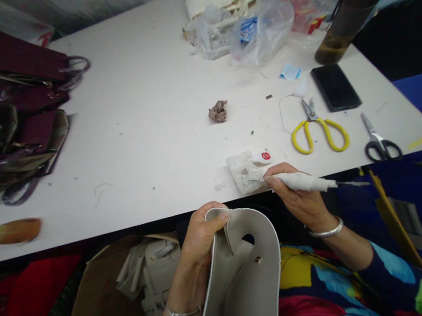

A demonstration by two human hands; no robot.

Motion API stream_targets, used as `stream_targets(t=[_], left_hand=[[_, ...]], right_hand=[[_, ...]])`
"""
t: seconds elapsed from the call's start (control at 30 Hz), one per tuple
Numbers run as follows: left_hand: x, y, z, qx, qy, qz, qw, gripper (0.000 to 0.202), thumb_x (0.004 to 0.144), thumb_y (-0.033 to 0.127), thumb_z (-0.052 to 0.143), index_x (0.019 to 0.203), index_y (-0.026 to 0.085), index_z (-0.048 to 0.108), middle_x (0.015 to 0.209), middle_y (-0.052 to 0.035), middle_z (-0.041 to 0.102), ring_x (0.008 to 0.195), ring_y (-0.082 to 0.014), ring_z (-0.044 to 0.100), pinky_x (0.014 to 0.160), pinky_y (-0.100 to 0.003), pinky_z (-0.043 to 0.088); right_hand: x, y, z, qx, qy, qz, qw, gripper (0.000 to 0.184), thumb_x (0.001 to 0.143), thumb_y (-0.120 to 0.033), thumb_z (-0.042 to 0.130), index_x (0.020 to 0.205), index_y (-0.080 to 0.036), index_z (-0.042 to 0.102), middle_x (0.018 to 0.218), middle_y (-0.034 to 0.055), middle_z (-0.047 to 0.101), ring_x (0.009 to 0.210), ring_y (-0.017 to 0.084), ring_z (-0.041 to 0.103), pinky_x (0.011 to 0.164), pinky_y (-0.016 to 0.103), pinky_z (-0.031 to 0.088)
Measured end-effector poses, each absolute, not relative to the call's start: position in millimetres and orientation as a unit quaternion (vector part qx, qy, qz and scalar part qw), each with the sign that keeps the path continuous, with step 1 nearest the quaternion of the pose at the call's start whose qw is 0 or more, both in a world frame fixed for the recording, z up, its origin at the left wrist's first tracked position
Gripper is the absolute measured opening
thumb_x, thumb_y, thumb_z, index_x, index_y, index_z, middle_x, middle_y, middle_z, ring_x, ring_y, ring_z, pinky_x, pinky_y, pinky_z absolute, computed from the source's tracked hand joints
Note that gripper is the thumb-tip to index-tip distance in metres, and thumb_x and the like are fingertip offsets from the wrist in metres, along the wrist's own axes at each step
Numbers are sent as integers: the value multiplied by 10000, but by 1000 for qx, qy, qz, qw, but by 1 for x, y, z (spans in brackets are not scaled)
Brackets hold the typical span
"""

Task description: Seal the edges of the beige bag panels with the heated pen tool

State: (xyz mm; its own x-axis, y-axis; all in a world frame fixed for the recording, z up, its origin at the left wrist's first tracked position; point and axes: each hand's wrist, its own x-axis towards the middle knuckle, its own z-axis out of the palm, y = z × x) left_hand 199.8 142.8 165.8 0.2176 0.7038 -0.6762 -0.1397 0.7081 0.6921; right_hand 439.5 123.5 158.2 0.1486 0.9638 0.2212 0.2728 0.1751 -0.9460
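Note:
My left hand point(203, 236) is closed on the rim of a light grey-beige bag point(250, 280), thumb inside its curled edge. The bag stands open toward me, with an oval hole and a small gold stud in its wall. My right hand point(300, 200) grips a slim tool with a white wrapped handle point(305, 181). A thin metal end sticks out to the right. Its other end points left at a crumpled whitish pad point(243, 174) on the table's front edge; whether it touches, I cannot tell. A small white piece with a red label point(264, 157) lies against the pad.
Yellow-handled scissors point(317, 128), black-handled scissors point(380, 142) and a phone point(336, 87) lie at the right, below a tall bottle point(351, 7). A brown lump point(218, 111) sits mid-table. Maroon bags point(11, 61) and an orange-brown bottle point(14, 232) are at the left.

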Motion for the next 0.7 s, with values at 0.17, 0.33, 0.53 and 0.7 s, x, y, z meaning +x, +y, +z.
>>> stream_targets(t=[0.17,0.33,0.53,0.7], left_hand=[[202,144,173,255,553,277,743,461,525,389,988,766,138,686,643,-16,654,567,-124,556,575,-227,429],[203,143,173,257,545,284,746,442,541,372,983,762,133,684,653,-18,657,574,-125,557,576,-230,429],[204,142,171,251,540,280,753,455,527,375,990,757,132,682,640,-16,653,562,-126,557,573,-232,423],[206,141,174,247,539,269,759,465,521,378,998,758,134,681,640,-13,652,560,-121,550,571,-231,425]], right_hand=[[439,124,152,-549,-552,339,528,169,1055,-367,643,975,-226,692,895,8,648,805,178,601,748,281,503],[438,116,158,-551,-568,292,537,135,1046,-332,655,981,-221,698,911,27,669,807,194,622,777,316,516],[428,107,163,-488,-530,452,526,221,1067,-406,625,982,-213,691,826,22,670,750,191,640,709,307,527],[420,112,158,-445,-532,509,511,262,1050,-427,649,942,-194,699,823,19,664,753,175,631,703,285,517]])
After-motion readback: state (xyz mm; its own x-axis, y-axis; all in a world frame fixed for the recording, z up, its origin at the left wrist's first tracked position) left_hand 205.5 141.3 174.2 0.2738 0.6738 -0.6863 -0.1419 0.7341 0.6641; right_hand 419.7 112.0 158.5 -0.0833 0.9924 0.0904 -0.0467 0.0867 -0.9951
